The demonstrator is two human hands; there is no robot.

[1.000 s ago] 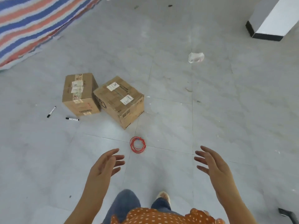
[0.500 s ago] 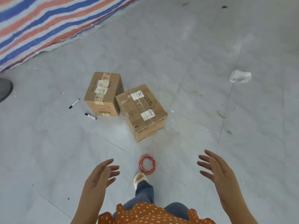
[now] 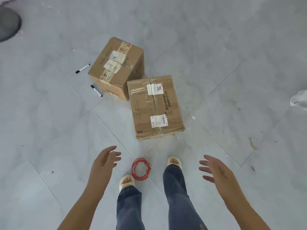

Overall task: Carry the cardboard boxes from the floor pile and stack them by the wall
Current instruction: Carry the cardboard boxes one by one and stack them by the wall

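Two hands: you hold both out in front of you above the floor, and neither touches anything.
Left hand (image 3: 103, 161): its fingers are relaxed and spread, reaching forward, with nothing in them.
Right hand (image 3: 216, 171): its fingers are spread wide, palm turned inward, and it carries nothing.
Feet: you stand in pale slippers and blue jeans, the left foot (image 3: 127, 181) set back, the right foot (image 3: 174, 162) further forward.
Red cord (image 3: 140, 168): a small coil lies on the floor between your feet, just beside the left slipper.
Near box (image 3: 156, 107): this taped cardboard box sits on the floor just ahead of your right foot, well apart from both hands; two white labels show on its top.
Far box (image 3: 116, 67): it stands behind and to the left of the near box, their corners very close or touching; I cannot tell which.
Markers: one marker (image 3: 82, 68) lies left of the far box, a second marker (image 3: 96, 91) lies just beside its near left corner.
Floor (image 3: 216, 55): grey tiles with diagonal joints.
Edges: a dark round object (image 3: 8, 24) sits at the top left corner, a white crumpled thing (image 3: 299, 100) at the right edge.
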